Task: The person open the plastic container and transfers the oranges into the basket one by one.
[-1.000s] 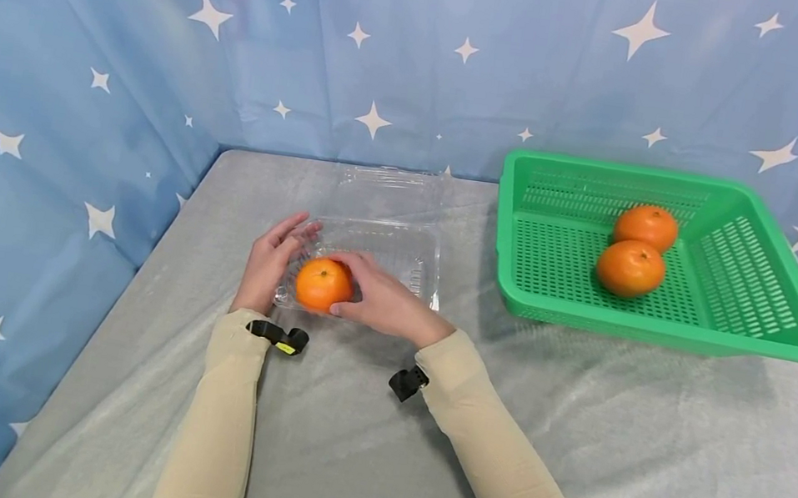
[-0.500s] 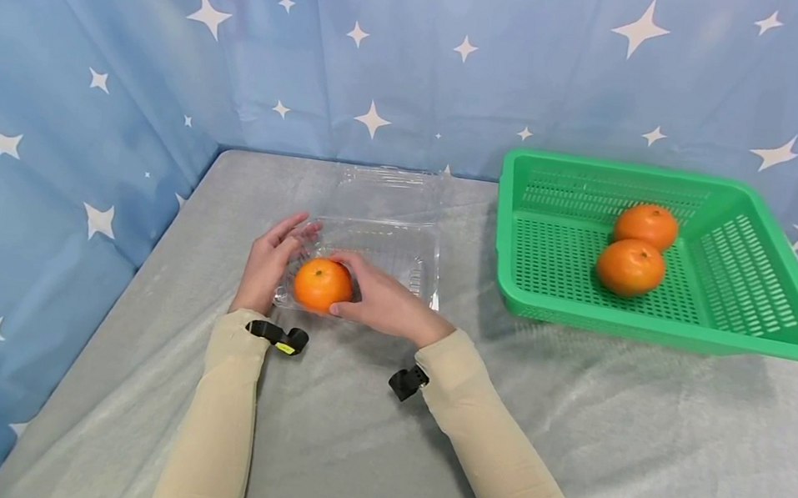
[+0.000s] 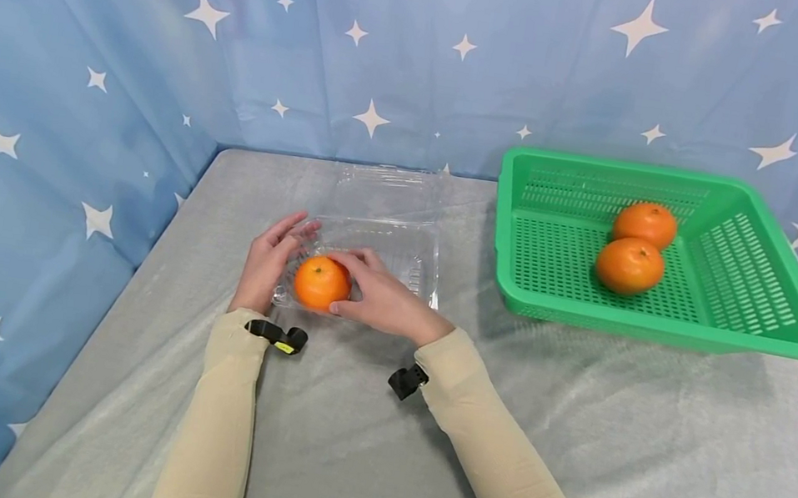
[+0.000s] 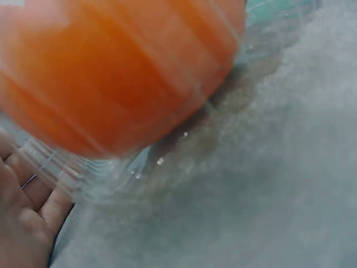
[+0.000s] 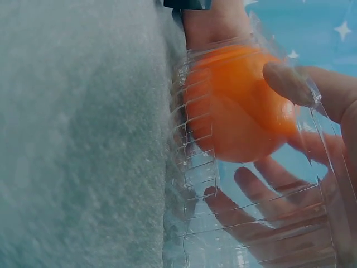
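An orange [image 3: 321, 283] with a small green stem end sits at the near left corner of a clear plastic clamshell box [image 3: 400, 242]. My right hand [image 3: 387, 298] holds it from the right, thumb at the near side and fingers over the far side. In the right wrist view, the orange [image 5: 234, 111] shows through the box's ribbed wall, with the thumb on it. My left hand [image 3: 272, 259] rests against the box's left side, fingers loosely extended. The left wrist view has the orange [image 4: 122, 72] behind the clear wall, beside a few fingers.
The box's clear lid [image 3: 387, 193] lies folded back toward the curtain. On the right stands a green slotted basket [image 3: 661, 330] holding two oranges [image 3: 630, 266]. Grey cloth [image 3: 356, 462] covers the table, and a blue star-patterned curtain [image 3: 425, 50] borders its back and left.
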`<action>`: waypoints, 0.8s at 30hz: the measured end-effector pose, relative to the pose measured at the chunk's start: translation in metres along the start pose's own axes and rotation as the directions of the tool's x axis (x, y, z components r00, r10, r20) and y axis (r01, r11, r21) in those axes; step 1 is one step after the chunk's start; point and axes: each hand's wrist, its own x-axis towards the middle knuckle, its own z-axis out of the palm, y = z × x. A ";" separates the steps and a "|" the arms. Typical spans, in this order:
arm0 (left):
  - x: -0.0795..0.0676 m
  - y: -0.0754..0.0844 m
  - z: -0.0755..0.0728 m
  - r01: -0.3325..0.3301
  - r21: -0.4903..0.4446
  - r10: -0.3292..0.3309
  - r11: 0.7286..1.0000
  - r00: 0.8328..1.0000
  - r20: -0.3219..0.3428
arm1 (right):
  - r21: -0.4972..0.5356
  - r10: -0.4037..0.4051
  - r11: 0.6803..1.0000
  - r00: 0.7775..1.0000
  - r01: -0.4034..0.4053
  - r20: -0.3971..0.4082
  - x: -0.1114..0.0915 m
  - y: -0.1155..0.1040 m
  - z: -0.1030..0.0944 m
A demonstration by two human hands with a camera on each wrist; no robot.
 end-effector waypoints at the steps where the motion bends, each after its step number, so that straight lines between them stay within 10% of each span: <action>1: 0.000 0.000 0.000 0.000 0.001 0.000 1.000 1.000 0.000 | 0.000 -0.001 1.000 1.000 0.001 -0.002 0.000 0.000 0.000; 24: -0.001 0.002 0.001 0.013 -0.003 -0.013 1.000 1.000 -0.003 | -0.021 -0.010 1.000 1.000 0.010 -0.017 0.001 0.001 0.000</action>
